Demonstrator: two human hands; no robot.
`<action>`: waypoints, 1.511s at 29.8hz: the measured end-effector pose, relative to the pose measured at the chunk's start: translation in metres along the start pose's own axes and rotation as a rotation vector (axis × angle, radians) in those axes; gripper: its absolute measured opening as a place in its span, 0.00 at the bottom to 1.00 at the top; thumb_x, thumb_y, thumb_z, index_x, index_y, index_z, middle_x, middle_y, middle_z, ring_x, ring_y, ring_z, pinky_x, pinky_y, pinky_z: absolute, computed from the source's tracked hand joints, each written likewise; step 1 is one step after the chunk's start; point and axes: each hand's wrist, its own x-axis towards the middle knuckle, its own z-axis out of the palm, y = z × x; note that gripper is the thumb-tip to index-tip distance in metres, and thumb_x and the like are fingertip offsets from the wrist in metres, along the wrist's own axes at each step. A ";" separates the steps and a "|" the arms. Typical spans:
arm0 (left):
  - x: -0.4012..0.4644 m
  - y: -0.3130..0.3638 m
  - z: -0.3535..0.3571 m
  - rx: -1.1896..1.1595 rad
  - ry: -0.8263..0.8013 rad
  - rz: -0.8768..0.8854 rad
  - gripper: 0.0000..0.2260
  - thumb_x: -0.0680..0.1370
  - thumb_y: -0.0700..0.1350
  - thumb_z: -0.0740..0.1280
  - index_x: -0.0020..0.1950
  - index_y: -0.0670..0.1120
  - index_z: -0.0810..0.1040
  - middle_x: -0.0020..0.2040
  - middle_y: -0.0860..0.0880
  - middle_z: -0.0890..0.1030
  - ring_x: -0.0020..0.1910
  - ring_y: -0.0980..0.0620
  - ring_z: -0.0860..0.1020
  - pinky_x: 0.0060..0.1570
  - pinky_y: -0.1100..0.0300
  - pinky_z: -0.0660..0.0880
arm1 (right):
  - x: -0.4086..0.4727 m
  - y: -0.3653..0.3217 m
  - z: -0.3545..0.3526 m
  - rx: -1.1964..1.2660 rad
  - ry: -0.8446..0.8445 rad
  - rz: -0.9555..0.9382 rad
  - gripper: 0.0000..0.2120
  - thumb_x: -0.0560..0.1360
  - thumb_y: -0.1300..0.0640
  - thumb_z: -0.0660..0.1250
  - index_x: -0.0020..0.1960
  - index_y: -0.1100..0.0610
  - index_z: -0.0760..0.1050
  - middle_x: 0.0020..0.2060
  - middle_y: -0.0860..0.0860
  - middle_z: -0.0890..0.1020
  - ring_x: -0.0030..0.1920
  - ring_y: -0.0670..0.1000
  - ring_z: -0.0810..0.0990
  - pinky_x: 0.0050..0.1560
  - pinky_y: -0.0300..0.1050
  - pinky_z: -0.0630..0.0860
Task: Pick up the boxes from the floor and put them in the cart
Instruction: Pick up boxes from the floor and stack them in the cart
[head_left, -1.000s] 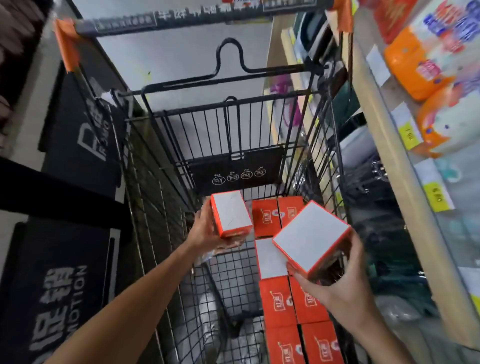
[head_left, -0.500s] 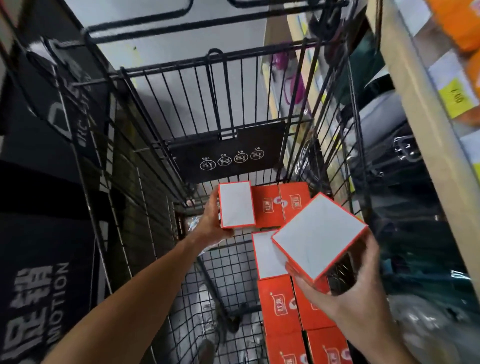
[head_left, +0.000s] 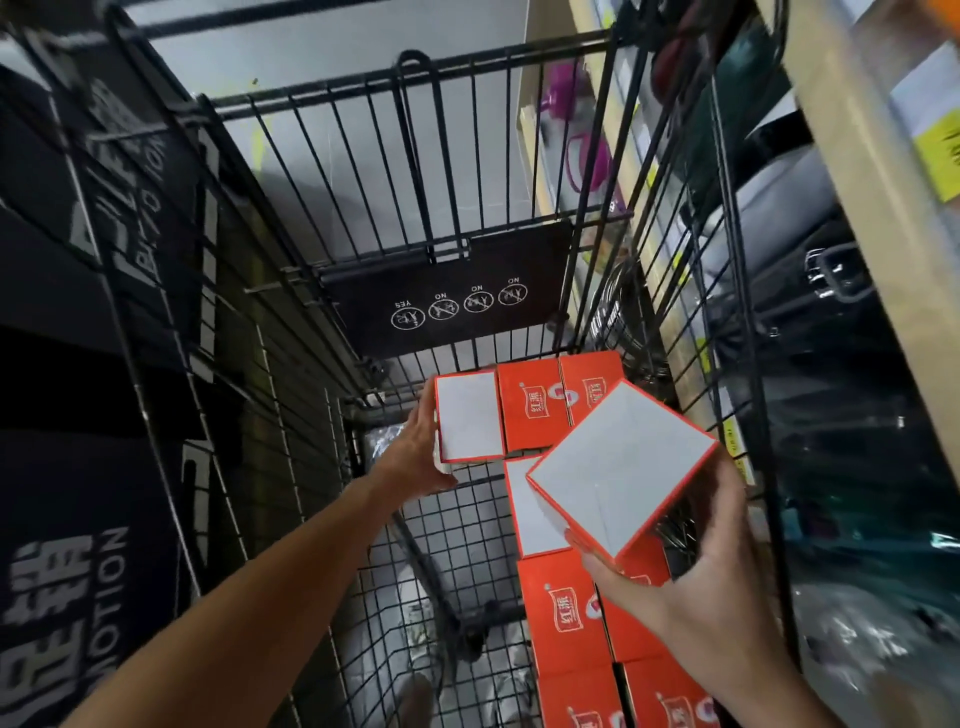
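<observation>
I look down into a black wire cart (head_left: 291, 426). Several orange boxes (head_left: 561, 613) lie in rows along its right side, some with the white face up. My left hand (head_left: 415, 452) reaches deep inside and grips a small orange box with a white face (head_left: 470, 415), set against the far row of boxes at the cart's front end. My right hand (head_left: 691, 582) holds a second white-faced orange box (head_left: 621, 467), tilted, above the boxes on the right.
The cart's floor on the left (head_left: 457, 545) is bare mesh, with the shop floor visible through it. A wooden shelf with goods and yellow price tags (head_left: 883, 171) runs close along the right. Black promotion mats (head_left: 78, 545) lie on the left.
My left hand has carried its box lower and farther forward, down beside the far row. The right hand's box stayed raised. My head has leaned in over the cart.
</observation>
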 end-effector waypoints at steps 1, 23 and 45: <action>-0.004 0.005 -0.008 -0.059 -0.070 -0.110 0.73 0.61 0.39 0.85 0.74 0.59 0.23 0.82 0.46 0.38 0.81 0.43 0.48 0.76 0.43 0.62 | 0.001 -0.003 0.000 0.010 -0.008 -0.008 0.63 0.55 0.51 0.87 0.79 0.41 0.53 0.67 0.34 0.72 0.65 0.30 0.70 0.61 0.31 0.68; -0.029 0.174 -0.127 -0.184 -0.260 0.384 0.58 0.63 0.43 0.85 0.82 0.54 0.50 0.77 0.58 0.60 0.75 0.63 0.61 0.68 0.71 0.65 | 0.019 -0.044 -0.020 0.023 -0.170 -0.136 0.60 0.61 0.51 0.86 0.80 0.45 0.50 0.72 0.45 0.71 0.72 0.44 0.71 0.71 0.52 0.72; 0.047 0.189 -0.049 -0.139 0.110 0.066 0.56 0.60 0.45 0.85 0.80 0.47 0.56 0.73 0.45 0.60 0.68 0.48 0.66 0.67 0.64 0.62 | -0.011 -0.045 -0.058 0.050 -0.056 -0.280 0.60 0.67 0.58 0.82 0.81 0.39 0.43 0.80 0.38 0.55 0.79 0.42 0.57 0.77 0.56 0.63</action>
